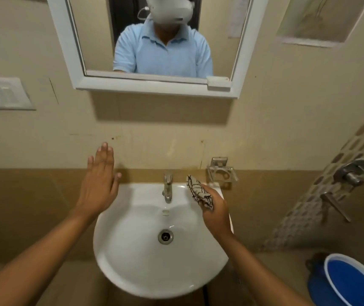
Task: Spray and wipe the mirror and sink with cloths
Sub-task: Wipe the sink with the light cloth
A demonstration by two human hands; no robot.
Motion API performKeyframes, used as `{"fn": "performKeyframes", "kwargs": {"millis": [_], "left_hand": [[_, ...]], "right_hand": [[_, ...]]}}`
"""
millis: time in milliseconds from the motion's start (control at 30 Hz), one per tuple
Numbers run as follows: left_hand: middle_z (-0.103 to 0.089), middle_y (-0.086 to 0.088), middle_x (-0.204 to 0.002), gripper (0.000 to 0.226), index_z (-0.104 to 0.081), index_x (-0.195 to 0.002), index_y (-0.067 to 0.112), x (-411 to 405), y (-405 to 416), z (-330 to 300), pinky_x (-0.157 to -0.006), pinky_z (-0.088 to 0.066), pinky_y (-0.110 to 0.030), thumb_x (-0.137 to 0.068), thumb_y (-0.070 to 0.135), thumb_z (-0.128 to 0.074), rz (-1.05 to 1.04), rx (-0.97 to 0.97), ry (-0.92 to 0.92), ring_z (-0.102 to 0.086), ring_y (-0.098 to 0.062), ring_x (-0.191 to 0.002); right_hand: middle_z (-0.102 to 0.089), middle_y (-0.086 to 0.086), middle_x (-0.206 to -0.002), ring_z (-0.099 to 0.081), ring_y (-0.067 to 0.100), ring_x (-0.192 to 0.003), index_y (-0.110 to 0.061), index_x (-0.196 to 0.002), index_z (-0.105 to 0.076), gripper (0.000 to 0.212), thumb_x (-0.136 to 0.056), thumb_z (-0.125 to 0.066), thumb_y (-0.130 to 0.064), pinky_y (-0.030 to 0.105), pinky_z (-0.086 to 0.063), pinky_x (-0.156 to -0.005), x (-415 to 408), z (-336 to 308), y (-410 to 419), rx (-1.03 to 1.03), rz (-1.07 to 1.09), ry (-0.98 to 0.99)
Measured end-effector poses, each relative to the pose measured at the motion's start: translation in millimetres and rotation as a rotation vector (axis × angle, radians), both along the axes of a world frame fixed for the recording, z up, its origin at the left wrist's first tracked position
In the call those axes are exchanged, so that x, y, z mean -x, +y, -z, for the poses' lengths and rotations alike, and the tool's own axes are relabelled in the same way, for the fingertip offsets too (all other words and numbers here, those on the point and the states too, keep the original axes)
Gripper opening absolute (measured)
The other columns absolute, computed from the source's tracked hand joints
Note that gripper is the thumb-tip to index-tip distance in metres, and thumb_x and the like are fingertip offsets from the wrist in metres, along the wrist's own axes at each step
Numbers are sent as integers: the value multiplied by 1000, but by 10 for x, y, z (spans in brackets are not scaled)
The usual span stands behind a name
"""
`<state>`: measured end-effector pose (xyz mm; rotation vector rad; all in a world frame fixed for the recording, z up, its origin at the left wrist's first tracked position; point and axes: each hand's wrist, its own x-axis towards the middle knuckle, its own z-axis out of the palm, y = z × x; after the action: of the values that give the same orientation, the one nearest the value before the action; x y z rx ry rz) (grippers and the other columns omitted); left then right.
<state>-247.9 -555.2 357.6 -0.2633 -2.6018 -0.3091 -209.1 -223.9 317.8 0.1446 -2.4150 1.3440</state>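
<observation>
A white round sink (119,257) hangs on the wall below a white-framed mirror (101,29). A metal tap (167,187) stands at the sink's back rim, and a drain (165,236) sits in the middle of the bowl. My right hand (215,214) grips a bunched white cloth with black lines (198,192) over the sink's back right part, just right of the tap. My left hand (100,181) is raised flat with straight fingers over the sink's left rim and holds nothing. No spray bottle is in view.
An empty clear soap holder (221,172) is fixed to the wall right of the tap. A wall valve with a lever (349,173) sticks out on the tiled right wall. A blue bucket (348,283) stands on the floor at lower right. A switch plate (0,92) is at left.
</observation>
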Motion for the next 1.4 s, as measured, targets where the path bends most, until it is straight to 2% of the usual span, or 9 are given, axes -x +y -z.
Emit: {"fn": "performKeyframes", "kwargs": {"millis": [100, 233, 433, 700, 833, 933, 1033, 1100, 1400], "left_hand": [[1, -12, -166, 72, -1, -157, 6, -171, 166, 415, -124, -6, -48, -99, 41, -26, 10, 18, -111, 1, -24, -154], [-7, -14, -165, 72, -9, -157, 5, -347, 328, 834, -124, -2, -39, -99, 45, -24, 10, 55, -214, -6, -25, -153], [-8, -10, -165, 73, -10, -157, 8, -428, 359, 1291, -124, -1, -35, -98, 49, -22, 5, 51, -358, -8, -24, -153], [-5, -10, -165, 77, -7, -156, 5, 56, 190, 1503, -123, -3, -36, -96, 50, -23, 8, 50, -477, -3, -22, -153], [0, -11, -165, 74, -2, -155, 2, 354, 128, 1535, -122, 2, -36, -103, 42, -36, 6, 53, -533, 3, -23, -153], [0, -13, -165, 75, -5, -155, 0, 511, 53, 1587, -122, 1, -39, -102, 43, -38, 9, 58, -569, 3, -26, -153], [0, -15, -165, 76, -6, -155, -1, 619, -41, 1689, -122, 0, -41, -102, 48, -30, -13, 61, -607, 1, -28, -153], [-4, -17, -165, 79, -9, -155, -1, 650, -82, 1763, -122, -2, -41, -99, 53, -22, -25, 64, -611, -3, -29, -153], [-15, -21, -162, 81, -20, -153, -4, 689, -103, 1833, -121, -7, -42, -94, 50, -8, -6, 28, -588, -13, -34, -152]], "right_hand": [[-61, -8, -128, -57, 10, -120, -18, -132, -58, 59, -82, -59, 12, 10, -44, -97, -81, 331, 32, -8, -18, -79], [-57, -19, -126, -56, 8, -120, -25, -134, -56, 61, -83, -58, 9, 22, -46, -102, -135, 647, 85, -60, -5, -188], [-56, 0, -140, -50, 21, -130, -21, -138, -53, 64, -81, -54, 10, 29, -39, -106, 16, 906, 142, -260, 25, -273], [-58, 14, -134, -55, 34, -122, -11, -132, -58, 68, -69, -55, 14, 43, -54, -89, 665, 991, 97, -535, 95, -180], [-55, 15, -134, -49, 37, -127, -11, -135, -53, 74, -67, -54, 15, 55, -43, -102, 1048, 1046, 5, -686, 130, -239], [-34, 10, -153, -26, 32, -143, -18, -147, -37, 72, -79, -54, 0, 59, -24, -114, 1234, 1109, -146, -759, 79, -415], [-12, 7, -162, -5, 30, -149, -22, -155, -18, 79, -87, -52, -48, 57, -8, -118, 1344, 1248, -297, -765, 21, -511], [-14, 4, -162, -8, 28, -149, -24, -155, -18, 92, -78, -40, -70, 56, -7, -118, 1381, 1282, -382, -770, -4, -482], [-41, -1, -151, -27, 22, -144, -26, -144, -42, 60, -91, -32, -52, 55, -24, -113, 1369, 1418, -406, -755, -127, -290]]}}
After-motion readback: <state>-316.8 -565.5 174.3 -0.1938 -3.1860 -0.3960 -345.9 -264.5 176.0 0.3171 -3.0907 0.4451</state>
